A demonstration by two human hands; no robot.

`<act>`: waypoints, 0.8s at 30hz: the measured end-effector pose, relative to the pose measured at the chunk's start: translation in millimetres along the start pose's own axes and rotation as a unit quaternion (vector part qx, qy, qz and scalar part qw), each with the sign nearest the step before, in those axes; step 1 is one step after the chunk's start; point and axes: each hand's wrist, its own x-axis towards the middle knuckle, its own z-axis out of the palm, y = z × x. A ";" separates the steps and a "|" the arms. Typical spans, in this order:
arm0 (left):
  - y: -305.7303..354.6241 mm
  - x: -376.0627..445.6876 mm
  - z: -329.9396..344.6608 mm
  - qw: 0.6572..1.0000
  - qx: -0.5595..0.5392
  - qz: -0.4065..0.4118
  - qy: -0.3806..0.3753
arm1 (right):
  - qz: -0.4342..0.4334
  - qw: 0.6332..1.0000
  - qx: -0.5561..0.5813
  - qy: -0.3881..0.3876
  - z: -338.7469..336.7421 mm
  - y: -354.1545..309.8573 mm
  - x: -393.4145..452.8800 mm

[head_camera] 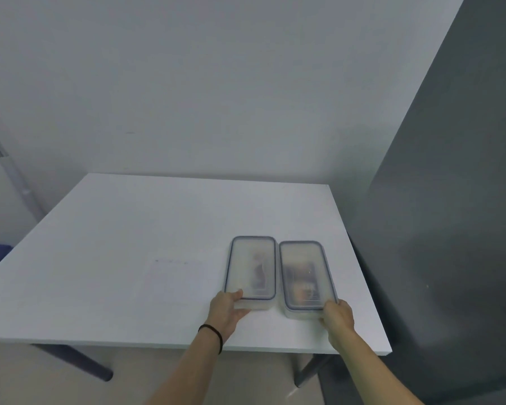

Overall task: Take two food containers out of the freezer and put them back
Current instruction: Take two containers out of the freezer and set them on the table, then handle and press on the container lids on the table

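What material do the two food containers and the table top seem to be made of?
Left container and right container: probably translucent plastic, as blurred contents show through the frosted lids with bluish seal rims. Table: smooth matte white top, likely laminated board; uncertain.

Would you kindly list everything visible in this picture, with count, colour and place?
table: one, white top with dark legs, centre of view.
containers: two, clear with blue-rimmed lids, side by side on the table's near right part; left container, right container.
freezer: one, dark grey, right of the table, door shut as far as can be seen.
wall: white, behind the table.
hair band: one, black, on the left wrist.
hands: two, bare; left hand on the left container's near end, right hand on the right container's near end.
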 end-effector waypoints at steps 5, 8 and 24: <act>-2.3 -3.4 2.2 0.999 0.030 0.018 0.008 | 0.008 0.999 -0.027 0.016 -3.6 -2.2 4.1; -3.2 -5.1 4.2 0.998 0.058 0.025 0.021 | 0.009 0.998 -0.057 0.023 -3.5 -2.7 1.4; 19.0 -19.7 -1.2 0.868 0.460 0.158 0.099 | -0.281 0.883 -0.365 0.093 24.7 -17.4 -24.4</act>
